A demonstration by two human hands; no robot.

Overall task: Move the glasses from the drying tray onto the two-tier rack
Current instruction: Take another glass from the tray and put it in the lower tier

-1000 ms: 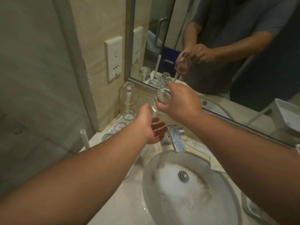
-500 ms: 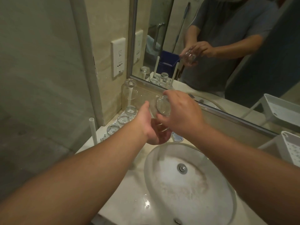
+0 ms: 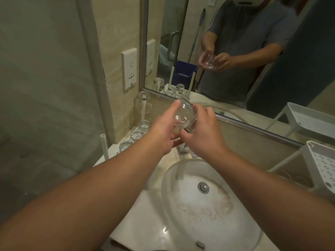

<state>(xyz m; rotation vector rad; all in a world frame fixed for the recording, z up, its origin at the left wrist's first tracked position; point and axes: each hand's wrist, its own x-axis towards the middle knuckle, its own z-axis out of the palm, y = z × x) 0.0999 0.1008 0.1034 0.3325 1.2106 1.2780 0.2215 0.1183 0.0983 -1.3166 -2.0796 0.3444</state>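
Over sink (image 3: 181, 211): empty glass (image 3: 184, 115), both hands.

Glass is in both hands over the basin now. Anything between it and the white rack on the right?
Nothing visible. The glass is held by the left hand and right hand above the faucet. The stretch toward the rack crosses only open basin and countertop.

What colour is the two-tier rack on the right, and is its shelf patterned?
White; the two-tier rack has a perforated shelf with small hole clusters, clearest in the head view.
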